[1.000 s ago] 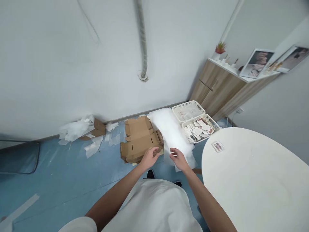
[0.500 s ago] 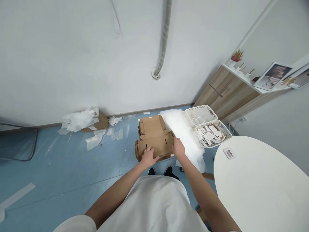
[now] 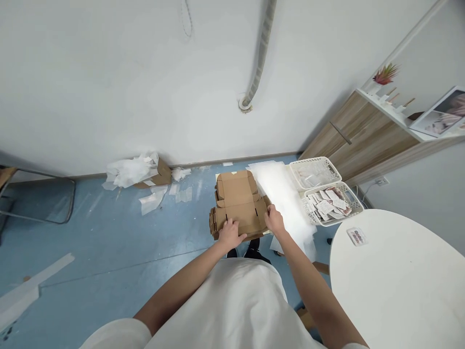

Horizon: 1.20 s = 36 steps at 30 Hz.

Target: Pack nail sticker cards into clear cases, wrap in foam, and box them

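A stack of flat brown cardboard boxes [image 3: 238,201] lies on the blue floor just ahead of my feet. My left hand [image 3: 230,234] grips the near left edge of the top box, fingers curled over it. At the box's near right corner my right hand [image 3: 275,220] is closed on the edge too. A pile of white foam sheets [image 3: 283,198] lies right beside the boxes, touching their right side.
Two white plastic baskets [image 3: 334,194] stand right of the foam, the nearer one holding several small packets. A round white table [image 3: 399,281] with a small packet [image 3: 357,236] fills the lower right. Crumpled white paper [image 3: 132,172] lies by the wall; a wooden cabinet [image 3: 366,140] stands at right.
Both hands came down onto the cardboard: the left slid to its near left edge, the right left the foam sheet and took the box's right corner. The view swung left.
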Each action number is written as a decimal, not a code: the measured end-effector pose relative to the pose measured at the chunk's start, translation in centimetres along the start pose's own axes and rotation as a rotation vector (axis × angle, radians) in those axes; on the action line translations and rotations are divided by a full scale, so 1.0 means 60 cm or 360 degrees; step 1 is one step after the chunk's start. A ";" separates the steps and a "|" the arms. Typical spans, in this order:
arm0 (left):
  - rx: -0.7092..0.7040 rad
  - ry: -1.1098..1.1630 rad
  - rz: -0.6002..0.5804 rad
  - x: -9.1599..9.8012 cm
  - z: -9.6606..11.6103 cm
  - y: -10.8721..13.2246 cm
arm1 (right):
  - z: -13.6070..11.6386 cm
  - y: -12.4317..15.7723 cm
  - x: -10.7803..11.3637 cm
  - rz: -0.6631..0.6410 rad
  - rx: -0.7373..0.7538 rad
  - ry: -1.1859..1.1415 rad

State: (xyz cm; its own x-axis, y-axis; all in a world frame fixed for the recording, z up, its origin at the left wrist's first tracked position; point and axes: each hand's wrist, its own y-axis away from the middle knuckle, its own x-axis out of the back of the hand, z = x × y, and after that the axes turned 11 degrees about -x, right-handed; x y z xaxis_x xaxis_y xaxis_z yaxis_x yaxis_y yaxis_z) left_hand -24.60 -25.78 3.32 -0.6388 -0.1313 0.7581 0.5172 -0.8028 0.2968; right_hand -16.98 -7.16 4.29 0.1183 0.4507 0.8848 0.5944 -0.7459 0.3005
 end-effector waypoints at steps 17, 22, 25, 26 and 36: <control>-0.0613 0.0206 0.0087 -0.004 0.167 -0.086 | 0.179 -0.078 -0.012 0.0201 -0.0307 -0.0085; -0.0717 0.0472 -0.0130 -0.055 0.220 -0.120 | 0.234 -0.109 -0.020 0.0001 -0.0357 0.0186; -0.0518 0.0627 -0.0219 -0.100 0.233 -0.144 | 0.247 -0.120 -0.014 -0.0112 -0.0265 0.0203; -0.0425 0.0672 -0.0220 -0.113 0.234 -0.153 | 0.250 -0.122 -0.011 -0.0132 -0.0249 0.0180; 0.0227 0.1072 -0.0125 -0.168 0.237 -0.219 | 0.253 -0.108 0.016 0.0040 -0.0161 -0.0318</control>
State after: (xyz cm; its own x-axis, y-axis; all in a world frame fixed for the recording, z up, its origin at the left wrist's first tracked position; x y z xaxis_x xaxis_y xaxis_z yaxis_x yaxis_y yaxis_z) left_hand -16.85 -5.64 0.05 -0.8680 -0.4456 0.2193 0.4954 -0.7464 0.4443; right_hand -8.61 5.53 -2.23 0.2929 0.5121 0.8074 0.5077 -0.7989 0.3225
